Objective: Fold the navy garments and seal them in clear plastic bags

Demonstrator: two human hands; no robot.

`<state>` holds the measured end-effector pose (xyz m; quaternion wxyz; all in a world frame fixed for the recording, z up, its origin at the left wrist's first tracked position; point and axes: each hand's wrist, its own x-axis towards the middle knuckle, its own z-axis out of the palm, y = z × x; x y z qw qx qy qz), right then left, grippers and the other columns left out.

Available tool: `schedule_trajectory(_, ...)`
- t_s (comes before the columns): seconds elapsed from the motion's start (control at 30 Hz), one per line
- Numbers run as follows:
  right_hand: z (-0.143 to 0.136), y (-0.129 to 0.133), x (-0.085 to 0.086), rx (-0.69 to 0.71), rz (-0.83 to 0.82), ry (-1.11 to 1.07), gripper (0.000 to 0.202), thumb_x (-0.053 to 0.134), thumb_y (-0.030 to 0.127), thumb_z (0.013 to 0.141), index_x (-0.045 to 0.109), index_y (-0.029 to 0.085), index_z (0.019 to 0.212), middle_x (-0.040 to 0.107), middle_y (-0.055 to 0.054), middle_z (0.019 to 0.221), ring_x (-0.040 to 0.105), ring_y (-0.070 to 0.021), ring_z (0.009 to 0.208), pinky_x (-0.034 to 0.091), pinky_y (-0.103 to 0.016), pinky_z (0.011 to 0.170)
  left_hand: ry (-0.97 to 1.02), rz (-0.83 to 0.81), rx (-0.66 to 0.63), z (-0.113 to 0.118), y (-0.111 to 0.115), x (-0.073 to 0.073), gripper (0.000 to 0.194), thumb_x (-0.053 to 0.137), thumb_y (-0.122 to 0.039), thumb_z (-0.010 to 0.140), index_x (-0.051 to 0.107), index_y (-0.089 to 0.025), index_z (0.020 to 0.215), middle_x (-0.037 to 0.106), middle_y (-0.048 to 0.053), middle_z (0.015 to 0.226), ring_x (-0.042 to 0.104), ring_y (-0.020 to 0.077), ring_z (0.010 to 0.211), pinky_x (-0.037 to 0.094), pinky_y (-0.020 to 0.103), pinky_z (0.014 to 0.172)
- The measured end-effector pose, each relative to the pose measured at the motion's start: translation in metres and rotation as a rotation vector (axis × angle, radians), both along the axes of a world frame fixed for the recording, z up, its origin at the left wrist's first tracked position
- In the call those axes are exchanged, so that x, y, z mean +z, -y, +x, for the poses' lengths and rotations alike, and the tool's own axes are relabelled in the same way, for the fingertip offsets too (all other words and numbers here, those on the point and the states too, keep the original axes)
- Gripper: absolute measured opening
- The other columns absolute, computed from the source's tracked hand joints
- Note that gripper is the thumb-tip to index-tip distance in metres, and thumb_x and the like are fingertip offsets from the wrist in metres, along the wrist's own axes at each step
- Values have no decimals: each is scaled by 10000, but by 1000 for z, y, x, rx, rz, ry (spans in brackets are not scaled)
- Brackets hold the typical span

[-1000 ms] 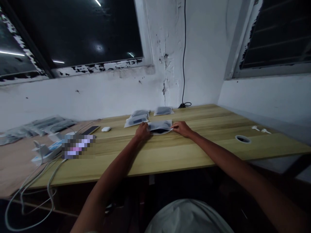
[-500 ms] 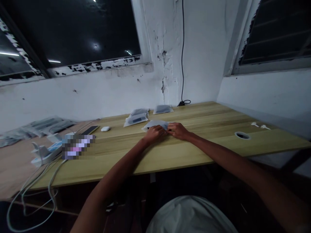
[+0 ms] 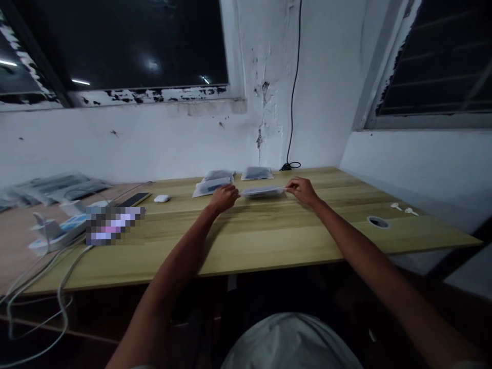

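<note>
A frosted plastic bag (image 3: 263, 191) is stretched level between my two hands, just above the wooden tabletop. My left hand (image 3: 225, 198) pinches its left end, fingers closed. At the opposite end, my right hand (image 3: 302, 190) grips the bag's corner between thumb and fingers. Whatever lies inside the bag looks dark and cannot be made out. Behind my left hand lie two more frosted bags (image 3: 212, 185), overlapping, with dark contents. Another filled bag (image 3: 257, 173) rests near the wall, beyond the one I hold.
Left on the table are a white earbud case (image 3: 162, 198), a dark phone (image 3: 134, 199), a blurred-out screen (image 3: 115, 225), a power strip (image 3: 61, 230) with cables, and a pile of grey bags (image 3: 54, 188). Keys (image 3: 409, 211) and a cable hole (image 3: 378, 222) are at right.
My hands have moved apart, from close together at the bag's near edge to its two ends. The bag is now raised and held flat between them. The camera view has shifted slightly.
</note>
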<state>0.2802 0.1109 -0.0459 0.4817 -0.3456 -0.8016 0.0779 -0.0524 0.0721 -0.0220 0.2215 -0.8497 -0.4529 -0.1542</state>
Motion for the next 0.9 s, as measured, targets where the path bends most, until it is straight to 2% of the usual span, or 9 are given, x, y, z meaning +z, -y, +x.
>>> schedule_trajectory(0.1, 11, -6, -16, 8, -204, 233, 54, 648, 180, 739, 695, 153, 734, 665, -19, 709, 571, -147, 655, 399, -245, 632, -94, -84, -25, -3, -1, -10, 204, 502, -217, 930, 676, -136, 860, 662, 115, 925, 616, 214, 863, 439, 310, 728)
schedule_trajectory(0.17, 9, -4, -21, -7, -265, 358, 171, 571, 75, 704, 698, 155, 787, 681, -20, 746, 587, -148, 687, 400, -234, 648, -172, -139, -58, 0, 0, -17, 182, 514, -191, 913, 679, -138, 856, 669, 106, 920, 627, 207, 849, 443, 302, 728)
schedule_trajectory(0.3, -13, 12, -16, -126, -62, 444, 337, 496, -1, 624, 671, 149, 871, 672, -60, 897, 578, -171, 826, 405, -245, 739, -148, -178, -110, 2, -2, -26, 176, 531, -240, 906, 685, -160, 939, 685, 86, 964, 640, 198, 855, 459, 293, 740)
schedule_trajectory(0.4, -40, 30, -14, -73, 72, 470, 280, 529, 57, 691, 641, 153, 930, 649, -75, 955, 565, -181, 881, 401, -259, 806, -5, -117, -148, -4, -8, -30, 282, 568, -387, 895, 658, -169, 1049, 676, 89, 1073, 627, 208, 953, 470, 305, 817)
schedule_trajectory(0.53, -77, 47, -23, -22, 59, 576, 126, 529, 201, 836, 619, 169, 918, 656, -60, 884, 578, -177, 820, 394, -266, 757, 143, -4, 43, -24, -21, -37, 310, 492, -408, 931, 642, -144, 990, 660, 120, 1060, 600, 233, 1001, 467, 342, 867)
schedule_trajectory(0.63, -95, 44, -27, -85, 31, 634, 170, 502, 282, 892, 624, 165, 913, 678, -75, 886, 598, -191, 811, 390, -280, 729, 209, 16, 228, -46, -30, -43, 274, 491, -354, 922, 617, -140, 1037, 616, 146, 1177, 542, 264, 1133, 429, 372, 953)
schedule_trajectory(0.7, -101, 37, -27, -142, 14, 676, 226, 475, 316, 914, 639, 161, 908, 694, -98, 911, 614, -213, 822, 395, -298, 725, 243, -71, 335, -59, -33, -47, 353, 507, -418, 906, 584, -136, 1105, 590, 161, 1231, 525, 282, 1168, 420, 383, 965)
schedule_trajectory(0.8, -109, 27, -24, -228, -43, 746, 302, 436, 345, 932, 666, 151, 920, 707, -132, 925, 634, -252, 830, 411, -333, 738, 258, -291, 452, -68, -31, -49, 507, 454, -561, 899, 548, -124, 1138, 629, 173, 1145, 591, 294, 1062, 456, 377, 880)
schedule_trajectory(0.9, -114, 20, -24, -286, -75, 740, 339, 460, 362, 920, 650, 129, 1075, 691, -162, 1043, 629, -284, 934, 428, -358, 806, 212, -344, 495, -65, -27, -46, 542, 408, -565, 911, 537, -95, 1148, 654, 188, 1064, 621, 306, 987, 458, 378, 836)
